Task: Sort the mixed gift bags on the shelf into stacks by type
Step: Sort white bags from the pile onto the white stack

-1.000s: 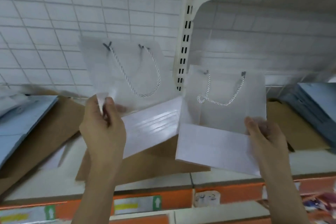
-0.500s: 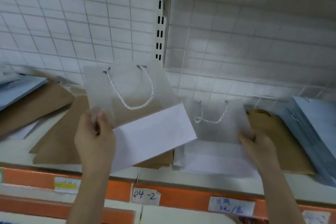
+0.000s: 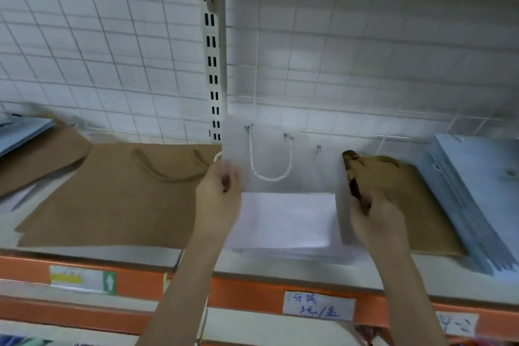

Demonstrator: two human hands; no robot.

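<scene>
- Left hand (image 3: 219, 199) pinched the frosted white bag (image 3: 280, 166) at its left edge
- Right hand (image 3: 373, 219) gripped its right edge, over the white stack (image 3: 283, 236) on the shelf (image 3: 196, 261)

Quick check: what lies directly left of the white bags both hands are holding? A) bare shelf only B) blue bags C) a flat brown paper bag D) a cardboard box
C: a flat brown paper bag lies on the shelf just left of the white bags; the blue bags are at the far right.
</scene>
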